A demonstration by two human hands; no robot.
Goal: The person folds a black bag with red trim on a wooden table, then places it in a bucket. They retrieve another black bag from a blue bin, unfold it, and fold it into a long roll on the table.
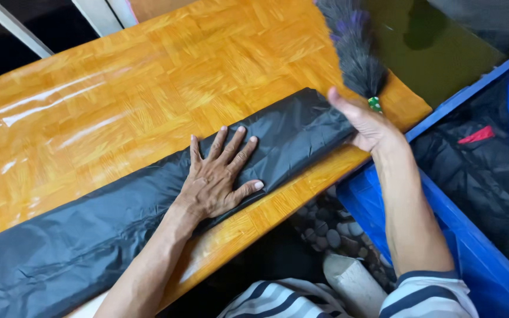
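Bare tabletop (119, 100) lies open beyond the folded black fabric (148, 206). A blue bin (472, 259) crowds the right edge; a feather duster (357, 50) overhangs the far corner.

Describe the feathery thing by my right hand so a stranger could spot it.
Start at the wooden table and go to its far right corner, beyond the folded black fabric. Above the right hand is a grey duster, the only fluffy thing, with purple flecks.

Prob. home or small workroom, parquet-pattern wooden table (148, 76), blue plastic crate (472, 259) w/ clothing, pebble floor (325, 229)
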